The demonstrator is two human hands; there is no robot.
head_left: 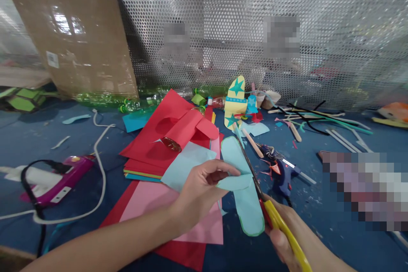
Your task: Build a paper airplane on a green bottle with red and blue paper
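Note:
Between the fingers of my left hand is a light blue paper cutout, a long rounded shape with green-marked edges and a piece sticking out to the side. My right hand grips scissors with yellow and red handles. Their dark blades point up and away, against the cutout's middle. Whether the blades are parted is hard to see. Behind my left hand lies a light blue sheet on a stack of red sheets. A red paper roll with side flaps rests on that stack.
Right of the scissors sits a dark blue glue gun. A purple power strip with a white cord is at the left. A yellow star-decorated cutout and plastic bottles stand farther back. Cardboard leans on the perforated metal screen.

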